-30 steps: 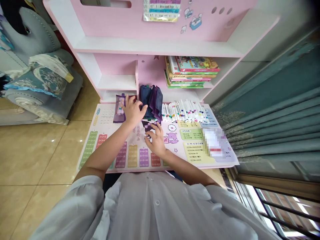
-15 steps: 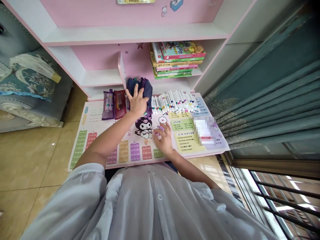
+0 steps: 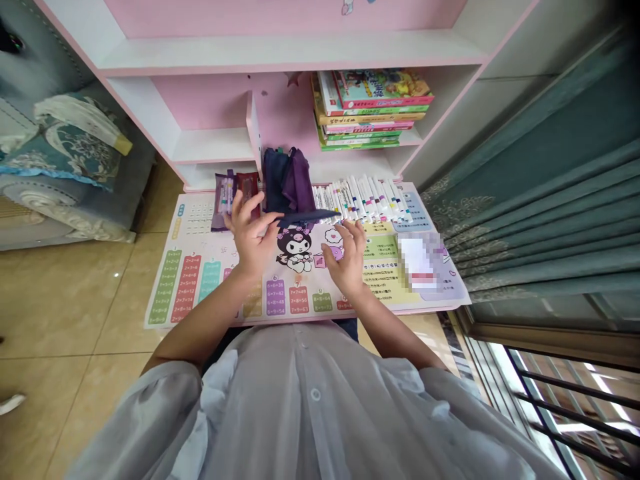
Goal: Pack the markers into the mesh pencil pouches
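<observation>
My left hand pinches one end of a flat dark navy pouch, seen nearly edge-on above the desk. My right hand is just below the pouch's right end, thumb and fingers apart; whether the fingertips touch it I cannot tell. Behind the held pouch, other soft pouches rest against the shelf: a navy one and a purple one. To their right, white markers with coloured bands lie in a long row. Left of them are a purple see-through pouch with markers and a red pouch.
A stack of books fills the right shelf compartment. The desk mat carries printed times tables and a cartoon figure. At the desk's right lies a blurred white item. A teal curtain hangs at the right, and a sofa stands left.
My left hand has come off the pile of pouches toward me, lifting a navy pouch. My right hand has moved slightly right and up toward it, its fingers spreading from a pinch.
</observation>
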`<state>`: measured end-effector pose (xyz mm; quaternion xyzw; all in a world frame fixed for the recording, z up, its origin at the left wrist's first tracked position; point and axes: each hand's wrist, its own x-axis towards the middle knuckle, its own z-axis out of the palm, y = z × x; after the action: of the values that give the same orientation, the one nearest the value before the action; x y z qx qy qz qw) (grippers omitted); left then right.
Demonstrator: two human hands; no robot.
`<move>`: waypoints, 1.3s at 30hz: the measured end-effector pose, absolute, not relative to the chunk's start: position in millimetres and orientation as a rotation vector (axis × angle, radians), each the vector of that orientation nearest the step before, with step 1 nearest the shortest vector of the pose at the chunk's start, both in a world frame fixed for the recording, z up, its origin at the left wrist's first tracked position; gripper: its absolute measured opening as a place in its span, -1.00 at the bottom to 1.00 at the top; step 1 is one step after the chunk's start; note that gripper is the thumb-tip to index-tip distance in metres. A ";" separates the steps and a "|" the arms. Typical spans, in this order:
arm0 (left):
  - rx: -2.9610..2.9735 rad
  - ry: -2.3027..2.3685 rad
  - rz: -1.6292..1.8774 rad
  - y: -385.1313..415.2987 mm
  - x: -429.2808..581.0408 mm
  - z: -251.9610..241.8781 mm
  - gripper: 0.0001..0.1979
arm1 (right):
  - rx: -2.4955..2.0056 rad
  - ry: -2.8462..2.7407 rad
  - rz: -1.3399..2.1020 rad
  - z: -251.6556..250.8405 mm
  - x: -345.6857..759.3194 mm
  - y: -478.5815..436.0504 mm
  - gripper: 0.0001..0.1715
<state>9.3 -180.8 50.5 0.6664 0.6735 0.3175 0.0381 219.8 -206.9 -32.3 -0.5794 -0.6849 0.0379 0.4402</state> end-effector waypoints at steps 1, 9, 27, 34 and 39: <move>2.022 2.069 0.974 -192.7 4.4 47.9 -0.75 | -1.432 -1.715 0.062 -25.8 219.1 -207.1 -0.49; 1.795 1.878 1.027 -258.4 -27.7 -1.3 -0.78 | -1.348 -1.999 0.137 -0.4 204.1 -218.9 -0.74; 2.194 1.951 1.021 -286.6 -46.6 -17.9 -0.95 | -1.301 -2.291 0.067 -2.1 173.4 -238.8 -0.81; 2.144 1.940 0.959 -287.8 -44.3 -18.9 -0.95 | -1.148 -2.299 0.167 -8.6 148.5 -256.8 -0.65; 2.136 1.953 0.964 -289.3 -45.2 -18.7 -0.94 | -1.182 -2.289 0.212 -13.2 136.3 -261.5 -0.68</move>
<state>-45.2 -289.3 -18.7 0.6995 0.6395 0.3157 0.0454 136.3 -261.5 -13.2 -0.4396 -0.8515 0.0788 0.2749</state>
